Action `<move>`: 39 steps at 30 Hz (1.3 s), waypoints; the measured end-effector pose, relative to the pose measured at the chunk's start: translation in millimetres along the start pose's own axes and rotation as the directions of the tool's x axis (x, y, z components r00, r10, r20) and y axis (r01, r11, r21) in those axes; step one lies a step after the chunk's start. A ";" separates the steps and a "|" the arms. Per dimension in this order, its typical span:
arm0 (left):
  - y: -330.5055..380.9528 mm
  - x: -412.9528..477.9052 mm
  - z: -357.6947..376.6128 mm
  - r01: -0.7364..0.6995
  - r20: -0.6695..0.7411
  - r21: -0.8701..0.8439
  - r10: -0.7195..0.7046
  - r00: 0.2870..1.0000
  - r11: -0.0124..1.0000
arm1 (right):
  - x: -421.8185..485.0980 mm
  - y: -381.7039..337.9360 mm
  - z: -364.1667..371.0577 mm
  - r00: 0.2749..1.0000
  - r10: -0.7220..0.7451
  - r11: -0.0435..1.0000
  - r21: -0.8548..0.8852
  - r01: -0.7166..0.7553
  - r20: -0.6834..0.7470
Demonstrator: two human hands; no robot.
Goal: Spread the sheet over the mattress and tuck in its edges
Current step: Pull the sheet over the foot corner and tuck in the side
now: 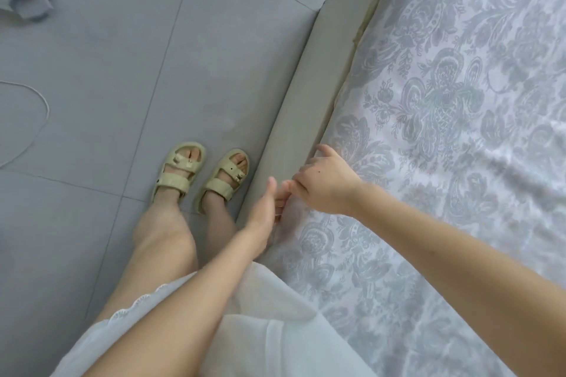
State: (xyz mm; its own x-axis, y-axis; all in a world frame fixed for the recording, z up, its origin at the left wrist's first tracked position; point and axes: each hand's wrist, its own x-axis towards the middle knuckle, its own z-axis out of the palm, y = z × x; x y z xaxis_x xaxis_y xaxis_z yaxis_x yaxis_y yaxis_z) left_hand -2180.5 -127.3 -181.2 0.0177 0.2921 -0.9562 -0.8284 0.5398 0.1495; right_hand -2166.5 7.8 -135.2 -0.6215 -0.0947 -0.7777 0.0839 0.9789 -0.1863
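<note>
Fingers (280,203) of the left hand (263,211) curl round the edge of the sheet (444,131), thumb straight and raised. Just beside it, touching, the right hand (326,185) lies knuckles up, its fingers (321,149) bent down over the same edge where it meets the frame (306,86); whether they grip, I cannot tell. Both forearms reach from near toward the far left. The sheet lies flat over the bed on the right, long axis running near to far along the frame. Sandals (183,171) stand on the floor (122,70), left of the frame.
</note>
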 end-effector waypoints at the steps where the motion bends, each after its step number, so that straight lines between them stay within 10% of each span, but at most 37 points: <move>1: -9.3 -0.6 -10.7 -0.025 -0.066 -0.003 0.025 0.997 1.000 | -5.1 -5.7 4.3 0.999 0.007 1.000 0.017 -0.006 -0.040; 10: -95.4 -7.2 -73.6 0.011 0.087 0.422 -0.053 0.995 0.907 | -10.2 -58.4 51.6 0.994 0.019 0.993 -0.111 -0.032 -0.112; 21: -141.3 -10.2 -74.1 0.019 0.113 0.168 -0.039 0.993 0.986 | 15.4 -87.9 68.0 0.938 0.159 0.952 -0.300 -0.062 0.309; 29: -154.6 -30.3 -29.8 0.020 0.394 0.071 -0.046 0.918 0.997 | -43.7 -79.2 59.9 0.992 0.101 0.974 -0.211 -0.082 0.080; 39: -145.0 -10.1 -64.2 0.107 0.142 0.181 -0.134 0.981 0.978 | 9.9 -76.4 67.3 0.970 0.097 0.980 -0.189 -0.055 0.222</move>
State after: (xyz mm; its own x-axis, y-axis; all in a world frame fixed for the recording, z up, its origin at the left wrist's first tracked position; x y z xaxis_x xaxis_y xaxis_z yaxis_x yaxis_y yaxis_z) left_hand -2096.5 -259.2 -209.3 0.2079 0.3268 -0.9219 -0.7063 0.7022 0.0896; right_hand -2126.6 -80.0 -169.1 -0.4222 -0.0371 -0.9057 -0.0308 0.9992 -0.0265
